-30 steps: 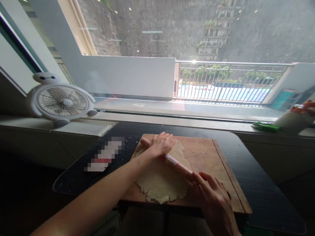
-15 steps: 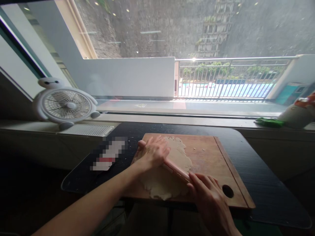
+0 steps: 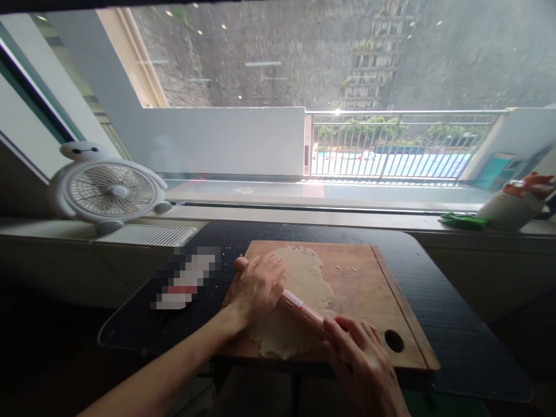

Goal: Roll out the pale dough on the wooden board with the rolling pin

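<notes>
A pinkish rolling pin (image 3: 304, 310) lies slantwise across a flat, ragged-edged sheet of pale dough (image 3: 306, 275). Under both sits a wooden cutting board (image 3: 362, 295) with a round hole near its right front corner. My left hand (image 3: 263, 281) rests palm down over the pin's far left part, fingers stretched out and slightly blurred. At the near right end, my right hand (image 3: 360, 350) has its thumb and fingers closed on the pin. The left hand and forearm cover part of the dough.
The board stands on a dark table (image 3: 460, 330). A blurred-out flat object (image 3: 186, 281) lies left of it. On the sill behind are a white fan (image 3: 115, 191), a green cloth-like item (image 3: 463, 220) and a pale pot (image 3: 506, 208). A large window backs the table.
The rolling pin has moved slightly toward me and left over the dough, with both hands on it. A printed label now shows on the pin. The whole view has shifted a little.
</notes>
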Motion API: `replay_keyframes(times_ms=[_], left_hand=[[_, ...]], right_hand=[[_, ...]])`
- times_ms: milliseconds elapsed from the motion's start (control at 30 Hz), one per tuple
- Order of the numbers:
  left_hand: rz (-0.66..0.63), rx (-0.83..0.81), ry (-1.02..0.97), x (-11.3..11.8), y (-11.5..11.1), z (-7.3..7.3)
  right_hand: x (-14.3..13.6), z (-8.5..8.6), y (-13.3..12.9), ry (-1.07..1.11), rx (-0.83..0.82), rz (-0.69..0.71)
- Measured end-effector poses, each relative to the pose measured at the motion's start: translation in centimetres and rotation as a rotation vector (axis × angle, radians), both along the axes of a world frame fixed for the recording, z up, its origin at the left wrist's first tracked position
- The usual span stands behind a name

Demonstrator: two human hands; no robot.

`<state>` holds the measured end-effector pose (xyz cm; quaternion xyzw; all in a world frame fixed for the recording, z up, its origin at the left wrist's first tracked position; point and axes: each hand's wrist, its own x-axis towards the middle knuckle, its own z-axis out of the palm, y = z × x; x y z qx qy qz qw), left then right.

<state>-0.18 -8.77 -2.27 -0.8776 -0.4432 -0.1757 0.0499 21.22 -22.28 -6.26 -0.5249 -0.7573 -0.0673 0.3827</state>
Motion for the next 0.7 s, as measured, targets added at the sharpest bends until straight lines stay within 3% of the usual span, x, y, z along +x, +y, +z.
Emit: replay_keyframes(times_ms=[133,267,400,533,633,700], left_hand=[[0.012,0.140,-0.021,-5.0,-4.3,-1.8],[0.057,0.287,-0.030,-7.7,-5.5,-3.5],[0.144,0.356,-0.033,-8.5,-5.5,-3.7],[0.223,0.372,0.004,-9.0,-5.6,-3.1],[0.254,0.356,0.020,-9.3,-5.9,-2.7],[0.263,0.354,0.026,-9.2,-6.3,-2.6]], right_hand=[[-2.0,1.8,0.8,-0.050,-0.105,0.030],[-4.0,3.4,5.2,-0.118,-0.231,0.037],[-6.3,3.9,12.2,-0.163,-0.250,-0.020],[-8.9,4.7,18.6,-0.231,-0.330,0.043],[-10.2,5.1,21.2,-0.254,-0.365,0.066],[-10.4,5.2,21.3,-0.257,-0.369,0.079]])
